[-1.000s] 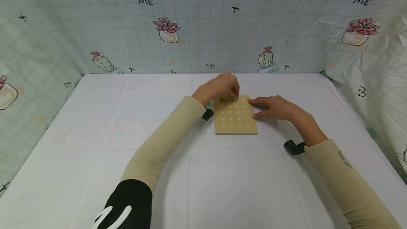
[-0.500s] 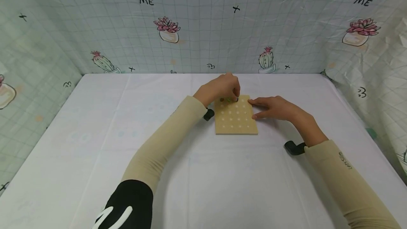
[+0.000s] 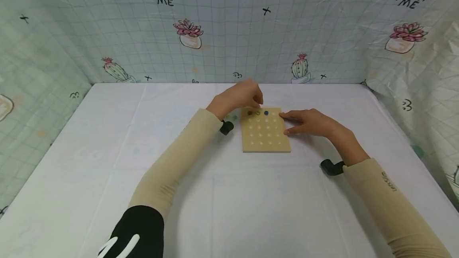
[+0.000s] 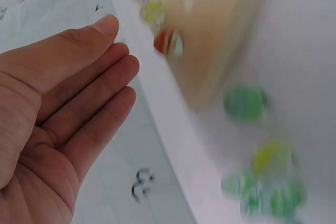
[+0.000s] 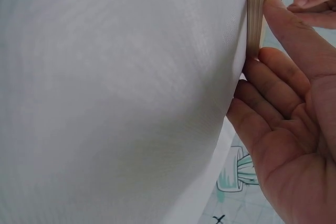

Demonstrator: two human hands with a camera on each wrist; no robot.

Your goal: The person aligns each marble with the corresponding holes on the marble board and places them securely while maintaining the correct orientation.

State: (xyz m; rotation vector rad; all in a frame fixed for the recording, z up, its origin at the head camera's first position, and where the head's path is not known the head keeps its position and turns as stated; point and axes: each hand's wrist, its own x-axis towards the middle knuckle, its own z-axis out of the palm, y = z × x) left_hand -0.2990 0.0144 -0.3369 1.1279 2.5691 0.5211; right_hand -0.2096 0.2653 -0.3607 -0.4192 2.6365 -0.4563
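Observation:
A flat wooden board (image 3: pixel 266 130) with rows of small hollows lies on the table. Along its far edge sit three glass marbles: a red-brown marble (image 3: pixel 250 113), a yellow-green marble (image 3: pixel 258 113) and a blue marble (image 3: pixel 266 113). My left hand (image 3: pixel 239 96) hovers just beyond the board's far left corner, touching no marble. In the left wrist view its thumb and fingers are loosely bent with nothing between them. My right hand (image 3: pixel 308 122) rests against the board's right edge, its index finger near the far corner and its thumb lower down.
Left of the board, several loose marbles lie on the white cloth, among them a green marble (image 4: pixel 245 102) and a yellow marble (image 4: pixel 273 157). Behind the table hangs a patterned curtain (image 3: pixel 229 31).
My left hand has let go of the blue marble, which now sits in the board's far row, and has moved left. My right hand and the board have stayed put.

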